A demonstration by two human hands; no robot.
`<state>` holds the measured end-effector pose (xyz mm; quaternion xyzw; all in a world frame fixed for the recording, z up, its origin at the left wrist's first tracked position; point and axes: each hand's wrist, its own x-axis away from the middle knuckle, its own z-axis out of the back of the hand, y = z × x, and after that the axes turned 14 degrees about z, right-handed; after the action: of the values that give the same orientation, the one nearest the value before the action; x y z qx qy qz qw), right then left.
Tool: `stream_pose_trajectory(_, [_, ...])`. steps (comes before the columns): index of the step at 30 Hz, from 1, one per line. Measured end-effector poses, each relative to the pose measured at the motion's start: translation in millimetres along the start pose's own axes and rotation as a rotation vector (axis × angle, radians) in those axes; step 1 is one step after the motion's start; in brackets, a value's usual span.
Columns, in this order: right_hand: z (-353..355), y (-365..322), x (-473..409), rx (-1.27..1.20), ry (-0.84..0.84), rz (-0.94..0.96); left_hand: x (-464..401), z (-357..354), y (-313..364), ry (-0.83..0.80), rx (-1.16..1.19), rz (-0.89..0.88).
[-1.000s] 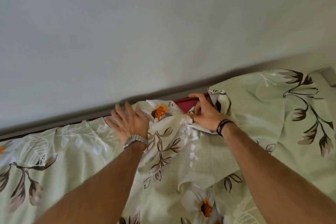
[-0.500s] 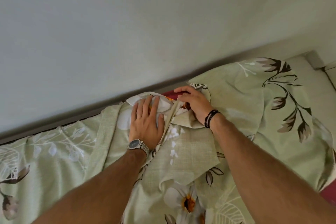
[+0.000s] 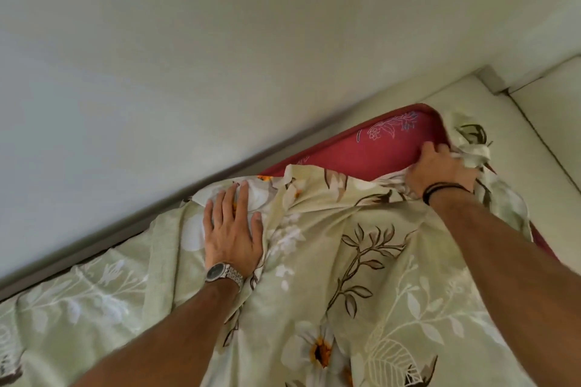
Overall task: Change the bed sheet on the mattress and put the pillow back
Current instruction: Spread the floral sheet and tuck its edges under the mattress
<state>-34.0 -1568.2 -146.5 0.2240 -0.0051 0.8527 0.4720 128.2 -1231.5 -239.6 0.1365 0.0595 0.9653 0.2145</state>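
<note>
Your left hand (image 3: 231, 229) presses flat, fingers spread, on the pale green floral cotton sheet (image 3: 361, 276); your right hand (image 3: 440, 171) seemingly grips its bunched edge by the red mattress (image 3: 377, 148) corner.

The left hand (image 3: 231, 229) lies flat with fingers spread; the right hand (image 3: 440, 171) is curled closed, both arms stretched forward.

My right hand (image 3: 440, 171) now sits far out to the right at the mattress (image 3: 377, 148) corner, gripping a bunched edge of the green floral sheet (image 3: 361, 261), no longer close beside my left hand (image 3: 231, 229). Much more of the red mattress top lies bare between them than half a second ago.
</note>
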Motion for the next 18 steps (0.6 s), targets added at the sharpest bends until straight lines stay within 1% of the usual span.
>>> stream_pose_trajectory(1, [10, -8, 1, 0.047, 0.004, 0.037, 1, 1, 1, 0.002, -0.002, 0.001])
stream_pose_trajectory(2, [21, -21, 4, 0.022, 0.046, 0.131, 1, 3, 2, -0.004, -0.001, 0.005])
stream_pose_trajectory(3, [29, -37, 11, -0.061, 0.101, 0.283, 2, 4, 4, -0.010, 0.004, 0.008])
stream_pose_trajectory(4, [35, -57, 21, -0.170, 0.114, 0.449, 2, 6, 4, -0.011, 0.009, 0.008])
stream_pose_trajectory(5, [38, -75, 34, -0.266, 0.037, 0.562, 3, 6, 3, -0.009, 0.010, 0.009])
stream_pose_trajectory(6, [36, -93, 45, -0.308, -0.095, 0.608, 3, 6, 2, -0.005, 0.007, 0.014])
stream_pose_trajectory(7, [32, -105, 50, -0.255, -0.228, 0.603, 3, 7, 2, -0.007, 0.003, 0.018])
stream_pose_trajectory(8, [28, -110, 50, -0.181, -0.313, 0.578, 3, 7, 2, -0.011, 0.000, 0.019])
stream_pose_trajectory(10, [25, -105, 45, -0.109, -0.342, 0.545, 1, 7, 2, -0.011, 0.000, 0.010])
stream_pose_trajectory(11, [28, -98, 42, -0.106, -0.304, 0.554, 1, 6, 2, -0.011, 0.004, 0.011])
stream_pose_trajectory(12, [33, -88, 37, -0.116, -0.214, 0.555, 1, 5, 2, -0.012, 0.009, 0.017])
stream_pose_trajectory(14, [44, -71, 26, -0.169, 0.115, 0.518, 2, 5, 2, -0.016, 0.002, 0.021])
stream_pose_trajectory(15, [49, -69, 20, -0.213, 0.236, 0.513, 3, 4, 3, -0.009, -0.006, 0.026])
stream_pose_trajectory(16, [56, -72, 13, -0.280, 0.245, 0.526, 4, 3, 3, 0.006, -0.009, 0.030])
stream_pose_trajectory(17, [61, -80, 5, -0.356, 0.126, 0.563, 4, 2, 4, 0.028, -0.008, 0.032])
stream_pose_trajectory(18, [66, -92, -2, -0.412, -0.102, 0.615, 6, 1, 6, 0.050, -0.006, 0.037])
